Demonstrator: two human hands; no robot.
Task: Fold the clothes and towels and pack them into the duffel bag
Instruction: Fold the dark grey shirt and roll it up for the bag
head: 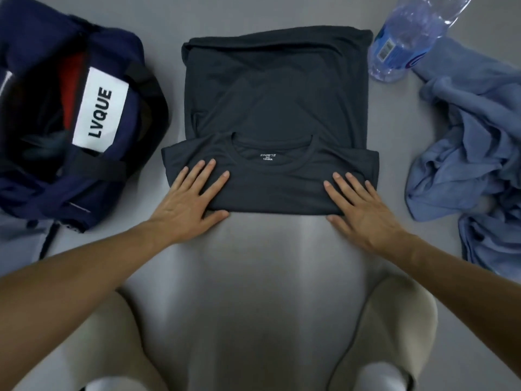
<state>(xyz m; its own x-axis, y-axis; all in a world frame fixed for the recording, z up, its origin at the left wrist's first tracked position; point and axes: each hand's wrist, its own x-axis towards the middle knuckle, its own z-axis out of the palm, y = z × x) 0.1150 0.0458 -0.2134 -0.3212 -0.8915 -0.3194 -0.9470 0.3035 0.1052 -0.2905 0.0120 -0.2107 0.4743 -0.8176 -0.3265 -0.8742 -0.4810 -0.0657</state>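
1. Head view, grip, left: the left hand (191, 198) lies flat with a wide grip, fingers straight and spread. It presses on the near left corner of the dark T-shirt (276, 103) and grasps nothing.
2. Grip, right: the right hand (358, 204) is likewise flat and wide, pressing on the near right corner of the same garment.
3. Dark T-shirt: lies at the centre of the grey counter (267, 277), sides folded in. A folded band lies across its near end, with the neckline and printed label facing up.
4. Duffel bag (121, 153): navy, on the counter left of the T-shirt and apart from it. It is open, has a white "LVQUE" label, and shows red and dark fabric inside.
5. Blue cloth (465, 153): crumpled and unfolded, on the right of the counter.
6. Water bottle (406, 43): clear plastic, just beside the T-shirt's far right corner.
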